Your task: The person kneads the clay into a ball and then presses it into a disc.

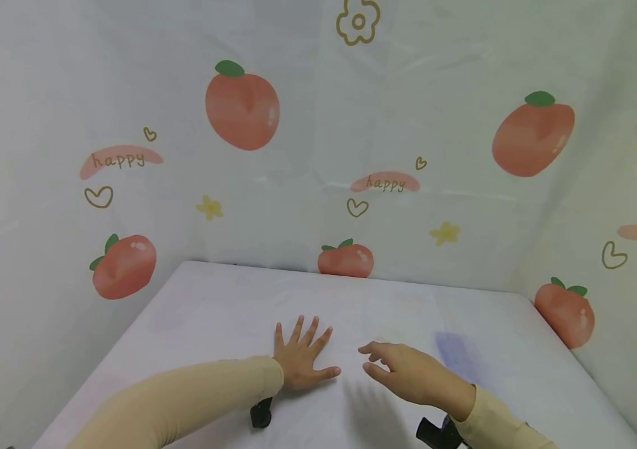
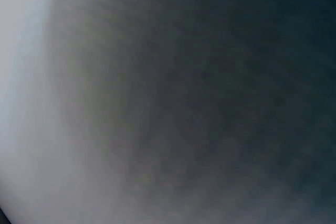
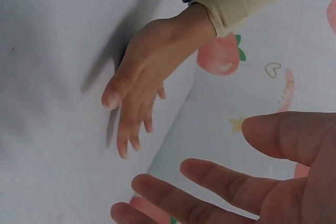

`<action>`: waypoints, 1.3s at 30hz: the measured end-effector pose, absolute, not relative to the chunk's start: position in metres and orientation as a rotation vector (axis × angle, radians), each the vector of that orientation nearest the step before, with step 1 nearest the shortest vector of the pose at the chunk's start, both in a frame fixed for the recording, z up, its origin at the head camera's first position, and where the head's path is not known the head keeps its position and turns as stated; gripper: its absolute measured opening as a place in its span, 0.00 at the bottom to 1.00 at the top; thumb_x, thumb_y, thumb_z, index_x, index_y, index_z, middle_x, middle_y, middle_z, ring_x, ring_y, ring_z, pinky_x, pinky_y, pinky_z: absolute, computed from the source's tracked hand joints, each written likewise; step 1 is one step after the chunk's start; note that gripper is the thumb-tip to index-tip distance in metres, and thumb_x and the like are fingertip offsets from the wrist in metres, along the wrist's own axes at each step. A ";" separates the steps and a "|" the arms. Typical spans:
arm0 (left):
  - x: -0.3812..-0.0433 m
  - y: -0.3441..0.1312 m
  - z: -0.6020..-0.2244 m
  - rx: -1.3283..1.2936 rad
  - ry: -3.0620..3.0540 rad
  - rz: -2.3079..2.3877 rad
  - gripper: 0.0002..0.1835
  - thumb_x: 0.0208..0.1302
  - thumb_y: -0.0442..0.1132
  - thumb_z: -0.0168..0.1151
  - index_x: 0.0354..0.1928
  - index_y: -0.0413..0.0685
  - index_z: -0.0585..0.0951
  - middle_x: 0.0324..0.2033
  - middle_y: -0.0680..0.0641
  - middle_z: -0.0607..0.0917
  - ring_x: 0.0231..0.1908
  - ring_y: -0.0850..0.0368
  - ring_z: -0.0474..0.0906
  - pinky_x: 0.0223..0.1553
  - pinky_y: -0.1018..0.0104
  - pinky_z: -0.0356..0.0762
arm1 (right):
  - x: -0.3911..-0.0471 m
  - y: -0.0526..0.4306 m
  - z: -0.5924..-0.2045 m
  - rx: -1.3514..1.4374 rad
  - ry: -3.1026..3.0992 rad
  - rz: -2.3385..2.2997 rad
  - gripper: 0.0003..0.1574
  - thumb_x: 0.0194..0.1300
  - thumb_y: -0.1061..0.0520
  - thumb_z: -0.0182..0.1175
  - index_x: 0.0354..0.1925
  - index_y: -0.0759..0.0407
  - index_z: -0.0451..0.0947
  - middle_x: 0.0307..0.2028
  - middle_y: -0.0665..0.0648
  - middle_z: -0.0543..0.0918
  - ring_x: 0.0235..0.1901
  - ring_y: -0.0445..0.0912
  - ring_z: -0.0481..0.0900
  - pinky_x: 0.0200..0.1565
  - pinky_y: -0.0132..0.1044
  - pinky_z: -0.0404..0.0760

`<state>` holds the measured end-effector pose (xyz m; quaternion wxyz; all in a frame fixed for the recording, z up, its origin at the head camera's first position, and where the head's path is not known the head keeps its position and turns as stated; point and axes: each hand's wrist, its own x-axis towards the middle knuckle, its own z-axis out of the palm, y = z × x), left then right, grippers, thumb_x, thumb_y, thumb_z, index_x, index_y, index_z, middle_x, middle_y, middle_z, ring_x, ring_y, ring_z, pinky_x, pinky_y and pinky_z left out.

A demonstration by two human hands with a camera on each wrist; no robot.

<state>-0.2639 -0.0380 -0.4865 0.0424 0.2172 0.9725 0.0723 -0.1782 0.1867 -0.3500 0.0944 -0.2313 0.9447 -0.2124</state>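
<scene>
My left hand [image 1: 298,363] lies on the white table [image 1: 229,305], palm down, with its fingers spread wide and straight. To its right, my right hand [image 1: 411,373] hovers over the tabletop, its shadow falling below it. The right fingers are loosely bent and hold nothing. From the right wrist view, the left hand [image 3: 155,59] appears beyond the right hand [image 3: 286,195], whose thumb and fingers are apart. The left wrist view is too blurred and dark to make out the hand.
A white backdrop [image 1: 307,206] printed with peaches, hearts and "happy" rises behind and beside the table. A bluish-purple smudge [image 1: 459,355] marks the tabletop right of the right hand. Black wrist devices sit under the left cuff [image 1: 261,413] and the right cuff [image 1: 439,433].
</scene>
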 end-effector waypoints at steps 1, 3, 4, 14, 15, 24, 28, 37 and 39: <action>-0.264 -0.038 -0.487 0.665 2.974 0.218 0.50 0.54 0.84 0.32 0.76 0.72 0.47 0.77 0.52 0.44 0.76 0.43 0.33 0.65 0.26 0.28 | -0.178 0.187 -0.350 -0.682 2.802 -0.629 0.23 0.71 0.42 0.53 0.57 0.51 0.76 0.47 0.53 0.85 0.49 0.52 0.82 0.46 0.52 0.80; -0.264 -0.038 -0.487 0.666 2.971 0.213 0.49 0.54 0.84 0.32 0.76 0.73 0.47 0.77 0.52 0.44 0.76 0.43 0.33 0.65 0.26 0.28 | -0.177 0.187 -0.349 -0.679 2.803 -0.625 0.23 0.71 0.43 0.53 0.57 0.52 0.76 0.47 0.53 0.85 0.49 0.52 0.82 0.46 0.53 0.79; -0.265 -0.038 -0.487 0.667 2.970 0.210 0.49 0.54 0.84 0.32 0.76 0.73 0.47 0.77 0.52 0.43 0.76 0.43 0.32 0.65 0.26 0.28 | -0.177 0.187 -0.349 -0.681 2.805 -0.620 0.23 0.71 0.43 0.53 0.57 0.52 0.76 0.47 0.53 0.85 0.49 0.52 0.82 0.46 0.53 0.79; -0.263 -0.039 -0.486 0.667 2.982 0.198 0.49 0.53 0.84 0.33 0.76 0.73 0.47 0.77 0.52 0.44 0.76 0.43 0.33 0.65 0.26 0.28 | -0.177 0.187 -0.347 -0.674 2.828 -0.603 0.21 0.70 0.44 0.54 0.56 0.51 0.77 0.46 0.53 0.85 0.48 0.52 0.82 0.45 0.53 0.80; -0.263 -0.039 -0.487 0.671 2.984 0.204 0.50 0.53 0.84 0.33 0.76 0.73 0.47 0.77 0.52 0.44 0.76 0.43 0.33 0.65 0.26 0.28 | -0.177 0.187 -0.347 -0.672 2.833 -0.599 0.21 0.70 0.44 0.54 0.56 0.50 0.77 0.46 0.53 0.85 0.48 0.52 0.82 0.45 0.53 0.79; -0.264 -0.040 -0.495 0.712 2.999 0.239 0.52 0.53 0.85 0.29 0.76 0.71 0.44 0.77 0.51 0.42 0.76 0.42 0.32 0.66 0.27 0.27 | -0.174 0.188 -0.347 -0.652 2.830 -0.600 0.22 0.70 0.43 0.54 0.56 0.51 0.77 0.46 0.52 0.85 0.48 0.52 0.82 0.45 0.52 0.79; -0.266 -0.041 -0.495 0.736 3.019 0.257 0.52 0.54 0.84 0.31 0.77 0.67 0.45 0.77 0.48 0.43 0.76 0.41 0.34 0.67 0.30 0.28 | -0.173 0.187 -0.345 -0.650 2.853 -0.589 0.22 0.70 0.43 0.54 0.56 0.50 0.77 0.46 0.51 0.85 0.48 0.51 0.82 0.45 0.51 0.79; -0.269 -0.040 -0.486 0.667 3.025 0.331 0.51 0.58 0.81 0.33 0.77 0.61 0.46 0.77 0.44 0.43 0.76 0.42 0.36 0.71 0.37 0.29 | -0.172 0.192 -0.349 -0.619 2.832 -0.639 0.22 0.70 0.44 0.55 0.56 0.51 0.77 0.47 0.53 0.85 0.50 0.54 0.81 0.48 0.55 0.78; -0.271 -0.039 -0.482 0.647 3.021 0.353 0.51 0.59 0.80 0.35 0.77 0.59 0.48 0.77 0.43 0.44 0.76 0.42 0.36 0.71 0.37 0.29 | -0.172 0.193 -0.350 -0.617 2.830 -0.651 0.22 0.70 0.43 0.55 0.57 0.50 0.76 0.47 0.53 0.85 0.50 0.54 0.82 0.48 0.55 0.78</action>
